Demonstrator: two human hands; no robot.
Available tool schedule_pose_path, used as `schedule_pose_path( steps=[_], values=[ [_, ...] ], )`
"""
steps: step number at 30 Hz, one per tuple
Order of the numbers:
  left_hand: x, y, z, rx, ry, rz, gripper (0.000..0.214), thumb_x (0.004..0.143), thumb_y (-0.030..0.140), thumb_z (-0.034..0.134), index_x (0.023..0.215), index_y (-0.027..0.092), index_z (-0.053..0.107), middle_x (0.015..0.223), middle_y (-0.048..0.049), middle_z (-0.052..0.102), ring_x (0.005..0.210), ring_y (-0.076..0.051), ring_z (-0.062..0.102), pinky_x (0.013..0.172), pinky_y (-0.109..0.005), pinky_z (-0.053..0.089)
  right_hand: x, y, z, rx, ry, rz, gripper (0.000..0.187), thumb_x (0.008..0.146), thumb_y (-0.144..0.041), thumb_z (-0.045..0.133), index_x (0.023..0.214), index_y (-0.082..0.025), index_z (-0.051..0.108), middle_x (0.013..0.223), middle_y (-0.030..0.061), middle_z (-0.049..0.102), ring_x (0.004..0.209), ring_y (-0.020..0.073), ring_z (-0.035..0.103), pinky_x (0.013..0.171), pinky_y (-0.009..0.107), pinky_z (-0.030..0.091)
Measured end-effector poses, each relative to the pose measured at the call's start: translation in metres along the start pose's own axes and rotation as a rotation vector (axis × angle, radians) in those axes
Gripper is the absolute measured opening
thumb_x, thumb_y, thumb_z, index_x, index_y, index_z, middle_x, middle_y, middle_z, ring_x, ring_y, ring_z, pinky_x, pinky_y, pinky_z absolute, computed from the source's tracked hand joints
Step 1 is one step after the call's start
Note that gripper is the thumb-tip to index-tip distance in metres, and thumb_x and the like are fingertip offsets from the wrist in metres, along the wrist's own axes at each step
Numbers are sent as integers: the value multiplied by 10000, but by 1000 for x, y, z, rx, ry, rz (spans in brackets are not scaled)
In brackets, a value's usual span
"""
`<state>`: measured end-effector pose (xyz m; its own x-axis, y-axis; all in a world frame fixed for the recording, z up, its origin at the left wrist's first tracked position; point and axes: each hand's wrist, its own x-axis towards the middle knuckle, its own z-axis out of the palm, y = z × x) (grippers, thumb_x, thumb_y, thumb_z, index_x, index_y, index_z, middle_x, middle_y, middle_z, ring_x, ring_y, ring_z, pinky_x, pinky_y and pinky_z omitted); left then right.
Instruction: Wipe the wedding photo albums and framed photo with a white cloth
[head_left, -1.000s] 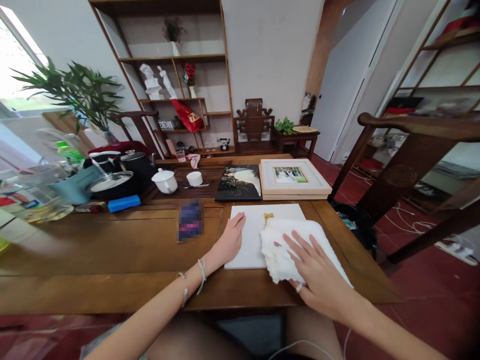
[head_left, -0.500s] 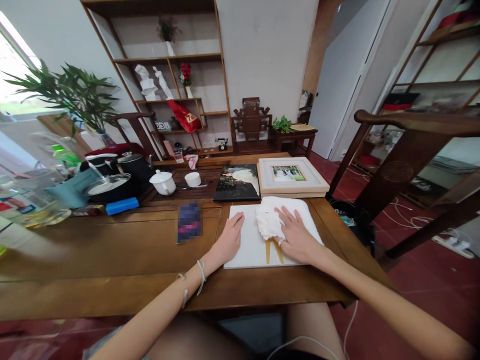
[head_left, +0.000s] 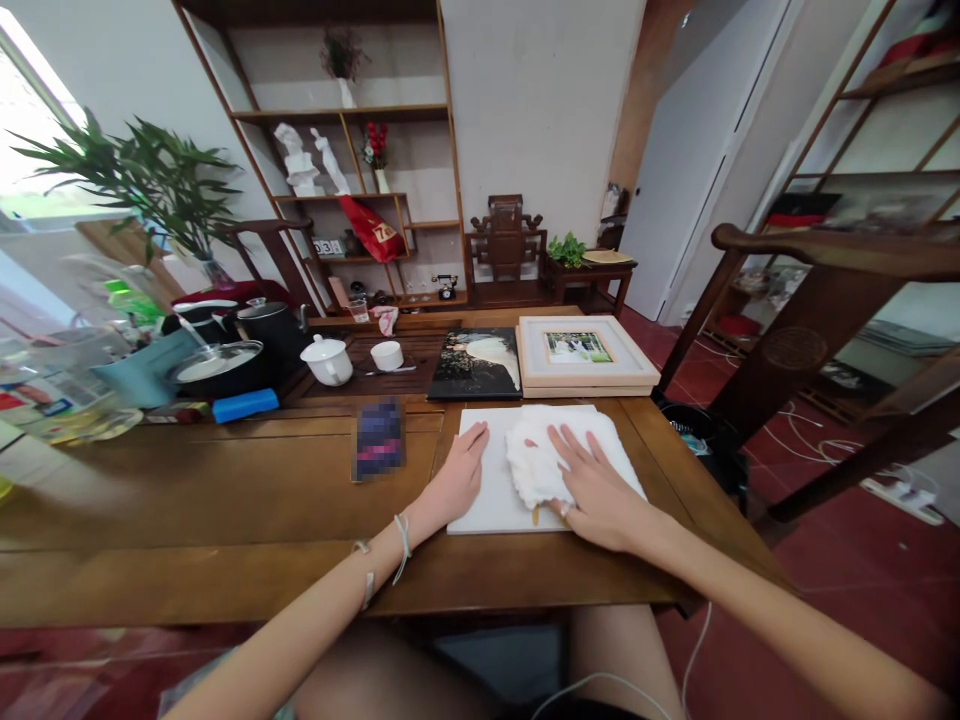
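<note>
A white board or canvas (head_left: 495, 470) lies flat on the table in front of me. My left hand (head_left: 461, 472) rests along its left edge, fingers straight and close together. On the board's right part is a white cloth (head_left: 536, 450) with a small reddish mark. My right hand (head_left: 600, 487) lies flat on the cloth, pressing it down with fingers spread; it wears a ring. Tips of yellow-gold shapes (head_left: 536, 516) on the board show below the cloth; what is under it is hidden.
Behind the board lie a dark photo panel (head_left: 474, 362) and a pale framed picture (head_left: 589, 387). A blurred-out item (head_left: 379, 440) lies to the left, with a lidded white cup (head_left: 327, 361), a small white cup (head_left: 387, 356) and a blue block (head_left: 245, 405) beyond. A wooden chair (head_left: 817, 300) stands right.
My right hand and the cloth have slid slightly toward me, covering more of the yellow-gold shapes. My left hand stays at the board's edge. The view has shifted a little.
</note>
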<state>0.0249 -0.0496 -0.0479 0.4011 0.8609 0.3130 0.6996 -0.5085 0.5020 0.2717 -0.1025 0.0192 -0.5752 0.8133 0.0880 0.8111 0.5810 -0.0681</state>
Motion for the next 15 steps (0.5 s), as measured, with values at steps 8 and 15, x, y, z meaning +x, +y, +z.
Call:
schedule_pose_path(
  steps=[8,15],
  values=[
    [1,3,0,11,-8,-14,507,916,115,287,1413,110,382,1504,-175,350,1428,-271,279,1193,-504,186,19,1,5,-60,64,44,582,900,-345,495,1432,-124,416,1558,201,171,1422,397,95,1126,605,111],
    [0,4,-1,21,-6,-14,506,913,111,289,1410,102,387,1500,-184,353,1425,-273,286,1193,-507,182,-33,-38,4,-30,79,-11,731,818,-277,571,1493,-191,303,1577,171,116,1420,420,30,1110,647,124]
  ],
)
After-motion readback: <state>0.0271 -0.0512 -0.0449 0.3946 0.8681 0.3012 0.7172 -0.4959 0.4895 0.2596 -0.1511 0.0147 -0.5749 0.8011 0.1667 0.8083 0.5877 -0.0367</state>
